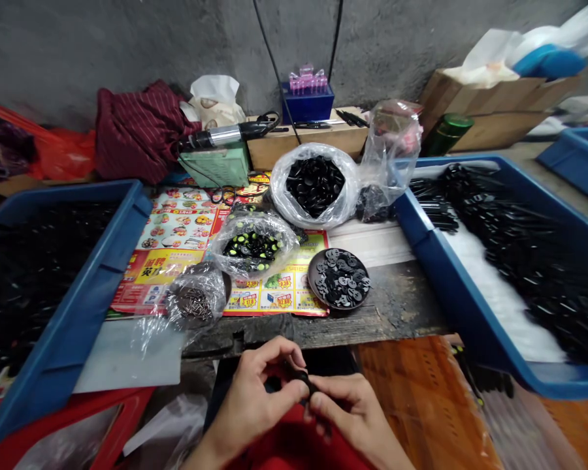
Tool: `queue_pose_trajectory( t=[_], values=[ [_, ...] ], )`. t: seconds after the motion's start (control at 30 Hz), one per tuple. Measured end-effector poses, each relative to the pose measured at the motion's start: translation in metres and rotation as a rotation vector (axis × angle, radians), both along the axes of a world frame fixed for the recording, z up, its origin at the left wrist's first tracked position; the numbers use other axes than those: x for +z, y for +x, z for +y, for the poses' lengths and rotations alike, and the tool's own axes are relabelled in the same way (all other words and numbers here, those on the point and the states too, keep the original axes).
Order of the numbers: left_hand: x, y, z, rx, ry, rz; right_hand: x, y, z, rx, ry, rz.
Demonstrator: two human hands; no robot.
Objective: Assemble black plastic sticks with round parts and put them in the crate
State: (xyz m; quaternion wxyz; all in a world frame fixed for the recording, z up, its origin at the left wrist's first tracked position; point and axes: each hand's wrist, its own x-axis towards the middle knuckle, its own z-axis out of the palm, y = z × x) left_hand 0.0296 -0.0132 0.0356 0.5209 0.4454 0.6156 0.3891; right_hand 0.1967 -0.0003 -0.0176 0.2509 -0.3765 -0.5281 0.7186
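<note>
My left hand (267, 391) and my right hand (345, 408) meet in front of the bench edge, above my lap. Both pinch a small dark round part (301, 378) between thumbs and fingers; its exact kind is too blurred and covered to name. Just beyond them, a dark dish (314, 294) holds flat black notched discs (343, 277). To its left are a plastic bag (287, 251) of black and yellow-green round pieces and a plastic-lined bowl of small metal screws or rivets (196, 303). Further back stands a bag (277, 189) filled with glossy black round caps (316, 186).
Blue bins (112, 261) (470, 307) of black parts flank me on both sides. A power screwdriver (225, 136) lies on a green box (215, 164) at the back. Printed flyers (171, 222) cover part of the bench. A red chair (127, 418) sits at lower left.
</note>
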Motion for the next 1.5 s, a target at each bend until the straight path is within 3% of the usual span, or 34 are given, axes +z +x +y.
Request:
queue_pose_trajectory(
  t=[0.17,0.3,0.37,0.5,0.67,0.77,1.03,1.23,1.5],
  values=[
    [-0.007,0.004,0.0,0.023,-0.017,-0.011,-0.001,-0.002,-0.002,-0.043,0.11,-0.049],
    [-0.009,-0.004,0.003,-0.037,-0.033,0.024,0.0,-0.001,0.003,-0.012,0.088,-0.062],
    [-0.008,-0.013,0.005,-0.149,-0.045,0.128,0.001,0.002,0.01,0.047,0.039,-0.073],
    [-0.007,-0.026,0.005,-0.468,-0.039,0.273,0.0,0.01,0.023,0.342,-0.211,-0.027],
    [-0.016,-0.027,0.001,-0.413,0.115,0.29,-0.011,0.014,0.02,0.278,-0.295,0.011],
    [-0.018,-0.029,0.003,-0.497,0.111,0.224,-0.015,0.013,0.018,0.32,-0.312,0.013],
    [-0.017,-0.026,0.004,-0.4,0.116,0.318,-0.009,0.01,0.033,0.322,-0.29,-0.024],
    [-0.019,-0.022,0.001,-0.496,0.172,0.368,-0.012,0.004,0.03,0.287,-0.34,-0.023],
    [-0.026,-0.013,-0.01,-0.402,0.19,0.432,-0.024,-0.002,0.02,0.156,-0.36,-0.046]
  ],
)
